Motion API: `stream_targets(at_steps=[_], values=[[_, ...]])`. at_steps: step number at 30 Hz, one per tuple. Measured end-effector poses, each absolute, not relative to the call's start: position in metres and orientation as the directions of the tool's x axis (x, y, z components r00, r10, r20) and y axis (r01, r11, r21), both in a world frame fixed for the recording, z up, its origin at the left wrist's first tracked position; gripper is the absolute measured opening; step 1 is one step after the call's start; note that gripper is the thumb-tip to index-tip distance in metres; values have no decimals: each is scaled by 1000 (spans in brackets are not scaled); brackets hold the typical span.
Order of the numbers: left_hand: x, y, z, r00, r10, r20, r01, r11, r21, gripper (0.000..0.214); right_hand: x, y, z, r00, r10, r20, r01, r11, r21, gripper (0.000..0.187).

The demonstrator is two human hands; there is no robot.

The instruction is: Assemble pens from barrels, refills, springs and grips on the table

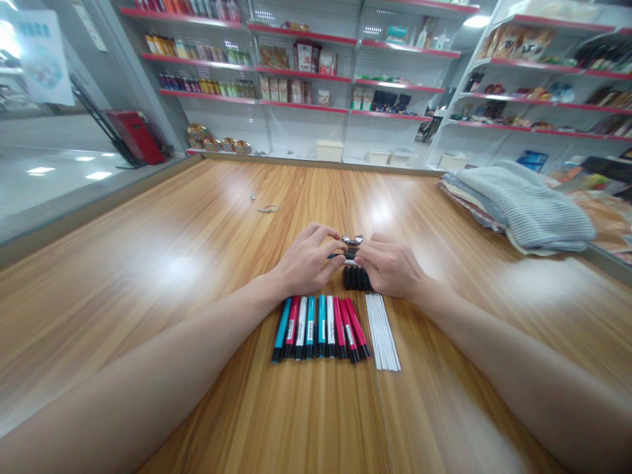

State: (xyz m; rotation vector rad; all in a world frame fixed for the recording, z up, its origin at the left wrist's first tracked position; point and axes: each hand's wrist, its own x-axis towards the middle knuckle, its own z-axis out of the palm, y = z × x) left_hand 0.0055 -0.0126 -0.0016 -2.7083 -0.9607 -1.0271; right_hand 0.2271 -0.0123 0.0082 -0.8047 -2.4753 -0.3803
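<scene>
My left hand point(311, 262) and my right hand point(392, 266) are close together over the middle of the table, fingers bent inward. Both are pinched around small pen parts, largely hidden by the fingers; a dark sliver and a whitish bit show between them. Under the hands lie several black pen pieces point(356, 278), and just beyond are shiny metal pieces point(352, 240). Nearer to me is a row of pen barrels point(322, 326) in teal, pink and white with black ends. Beside it, on the right, lies a bundle of thin white pen refills point(383, 331).
Folded cloths point(523, 204) are stacked at the right edge of the wooden table point(207, 421). A thin loop point(268, 209) and a tiny shiny piece point(252, 197) lie farther back on the left. Stocked shelves point(306, 72) stand behind the table.
</scene>
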Motion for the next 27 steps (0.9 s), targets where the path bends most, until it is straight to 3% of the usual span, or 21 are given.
stream_targets(at_steps=[21, 27], values=[[5, -12, -3, 529, 539, 655, 625, -770, 129, 16, 228, -12, 8, -693, 446, 567, 591, 801, 93, 19], [4, -12, -4, 555, 548, 625, 633, -766, 109, 23, 228, -13, 9, -706, 444, 552, 599, 790, 130, 22]])
